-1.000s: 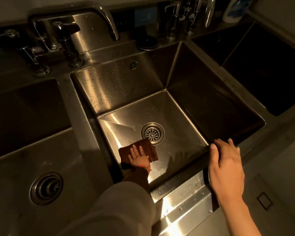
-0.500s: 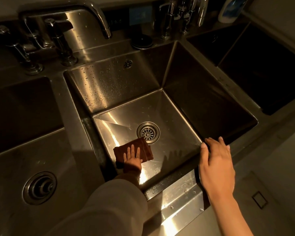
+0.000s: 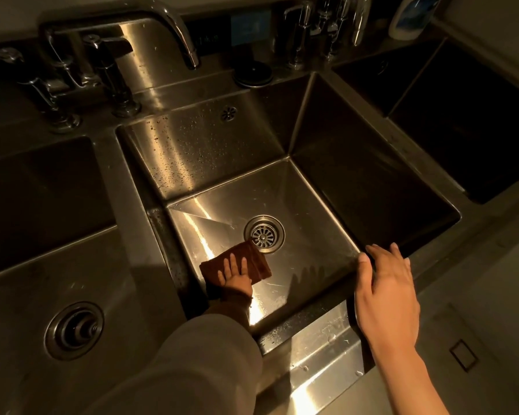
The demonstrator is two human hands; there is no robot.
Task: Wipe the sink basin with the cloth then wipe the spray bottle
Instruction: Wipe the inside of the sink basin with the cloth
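On the floor of the middle sink basin (image 3: 312,235), just beside the drain (image 3: 264,234), the left hand (image 3: 235,275) presses a folded brown cloth (image 3: 237,260) flat with fingers straight and spread, while the right hand (image 3: 387,292) rests on the front rim, fingers relaxed, holding nothing.

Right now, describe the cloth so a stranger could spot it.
Find the middle sink basin of three. On its floor, just left of the round drain, lies the brown folded cloth under the left hand, the only soft, dark item there.
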